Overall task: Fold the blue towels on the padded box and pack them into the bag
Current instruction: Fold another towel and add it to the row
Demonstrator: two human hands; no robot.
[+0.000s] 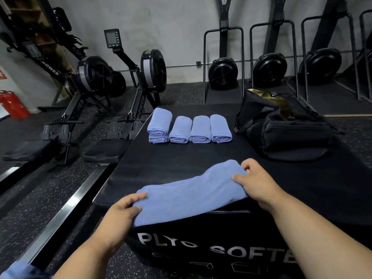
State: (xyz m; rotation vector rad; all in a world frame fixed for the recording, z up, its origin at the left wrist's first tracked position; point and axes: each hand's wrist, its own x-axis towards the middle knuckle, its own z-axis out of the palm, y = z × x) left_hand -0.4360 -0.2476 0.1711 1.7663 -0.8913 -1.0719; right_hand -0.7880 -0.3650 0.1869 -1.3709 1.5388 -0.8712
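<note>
A blue towel (191, 194), folded into a long strip, lies across the near edge of the black padded box (181, 158). My left hand (122, 210) grips its left end, thumb on top. My right hand (255, 178) pinches its right end, fingers curled over the cloth. Further back on the box, several folded blue towels (189, 128) lie in a row, with two stacked at the left. A black bag (281, 125) stands open at the box's back right, its olive lining showing.
Two rowing machines (120, 87) stand on the speckled floor to the left. Black fan machines in metal frames (223, 73) line the back wall. A red fire extinguisher (12, 103) is at the far left. A scrap of blue cloth (18, 271) shows at the bottom left corner.
</note>
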